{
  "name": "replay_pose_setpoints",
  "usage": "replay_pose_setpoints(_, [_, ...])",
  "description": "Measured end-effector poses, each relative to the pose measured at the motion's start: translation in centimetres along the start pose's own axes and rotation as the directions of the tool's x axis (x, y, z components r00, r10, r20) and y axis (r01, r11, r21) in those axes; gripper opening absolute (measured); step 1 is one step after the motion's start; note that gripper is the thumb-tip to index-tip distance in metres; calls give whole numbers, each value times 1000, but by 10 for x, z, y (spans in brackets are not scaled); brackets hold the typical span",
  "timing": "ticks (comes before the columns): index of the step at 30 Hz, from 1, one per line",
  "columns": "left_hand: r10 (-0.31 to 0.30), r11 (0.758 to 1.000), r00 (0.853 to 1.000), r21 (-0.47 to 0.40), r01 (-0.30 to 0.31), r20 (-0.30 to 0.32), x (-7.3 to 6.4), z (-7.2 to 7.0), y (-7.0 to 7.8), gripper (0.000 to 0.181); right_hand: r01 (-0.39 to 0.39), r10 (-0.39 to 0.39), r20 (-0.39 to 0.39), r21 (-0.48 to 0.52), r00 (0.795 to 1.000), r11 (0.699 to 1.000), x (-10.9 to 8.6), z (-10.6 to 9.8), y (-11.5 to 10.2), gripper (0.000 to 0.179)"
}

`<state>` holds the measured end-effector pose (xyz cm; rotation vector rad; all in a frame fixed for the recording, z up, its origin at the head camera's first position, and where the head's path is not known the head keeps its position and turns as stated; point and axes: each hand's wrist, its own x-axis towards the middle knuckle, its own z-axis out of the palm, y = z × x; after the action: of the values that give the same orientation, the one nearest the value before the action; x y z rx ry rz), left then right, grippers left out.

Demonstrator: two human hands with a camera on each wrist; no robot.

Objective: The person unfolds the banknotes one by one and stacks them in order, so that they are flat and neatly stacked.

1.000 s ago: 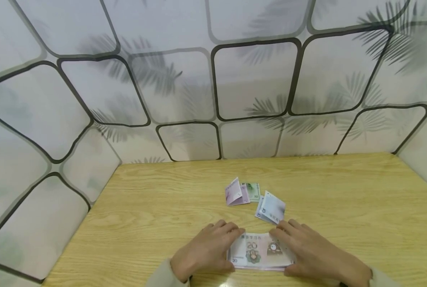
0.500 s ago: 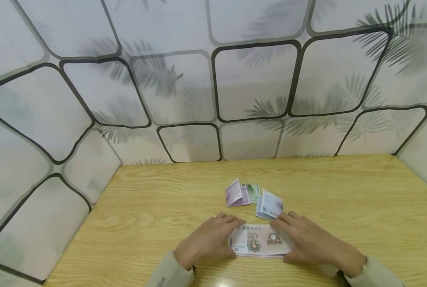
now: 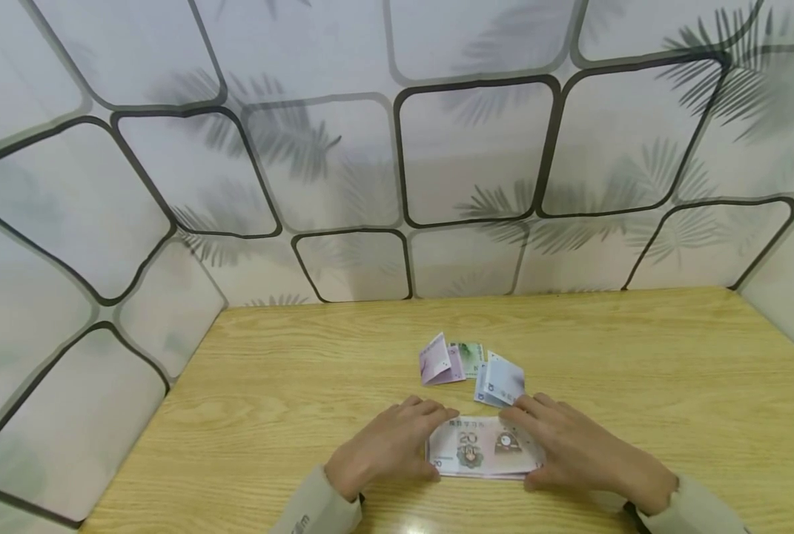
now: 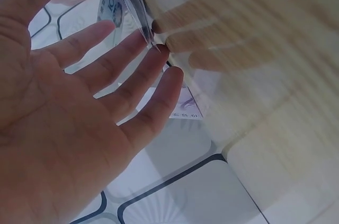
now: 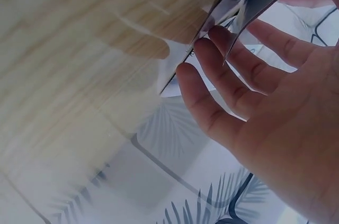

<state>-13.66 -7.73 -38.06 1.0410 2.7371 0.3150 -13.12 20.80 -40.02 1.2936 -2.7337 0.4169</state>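
A small stack of pinkish play banknotes (image 3: 487,446), the top one marked 20, lies at the near middle of the table. My left hand (image 3: 394,448) holds its left end, thumb at the near edge and fingers at the far edge. At the right end my right hand (image 3: 577,452) grips the stack in the same way. In the left wrist view, the fingertips (image 4: 161,52) meet the notes' edge close to the tabletop. The right wrist view has the fingers (image 5: 212,99) against a bent-up note (image 5: 265,1).
Just beyond the stack stands a folded bluish note (image 3: 505,380), close to the right fingertips. Behind it are a folded purple note (image 3: 437,361) and a green note (image 3: 470,359). The wooden table (image 3: 290,371) meets a patterned wall covering (image 3: 343,170) at the back and left.
Both hands and the stack have moved a little away from the body, mostly in the first half second. The folded bluish note has shifted slightly back and left.
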Motion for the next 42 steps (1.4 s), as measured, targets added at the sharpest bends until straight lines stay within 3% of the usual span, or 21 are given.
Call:
replay_pose_setpoints(5, [-23, 999, 1000, -36, 23, 13, -1, -4, -1, 86, -30, 29, 25, 36, 999, 999, -1, -5, -1, 77])
replay_pose_setpoints(9, [-35, 998, 999, -53, 36, 14, -2, -9, -3, 79, -42, 41, 12, 29, 999, 999, -2, -12, 0, 72])
replay_pose_setpoints(18, [-23, 997, 997, -77, 17, -78, -1, -17, -10, 52, -53, 54, -77, 17, 996, 998, -2, -26, 8, 51])
replay_pose_setpoints(23, [-49, 989, 993, -141, 33, -111, 3, -21, -12, 45, -123, 132, -71, 111, 989, 986, 3, -33, 14, 39])
replay_pose_setpoints(29, [-84, 949, 987, -313, 38, -134, 14, -23, -14, 33, -240, 264, -65, 253, 962, 937, 10, -40, 22, 30])
replay_pose_setpoints(37, [-125, 871, 976, -490, 21, -179, 32, -22, -22, 21, -331, 374, -102, 298, 922, 895, 26, -42, 26, 17])
replay_pose_setpoints(42, [-130, 870, 970, -493, 11, -207, 43, -23, -21, 16, -352, 403, -125, 304, 906, 885, 32, -39, 27, 15])
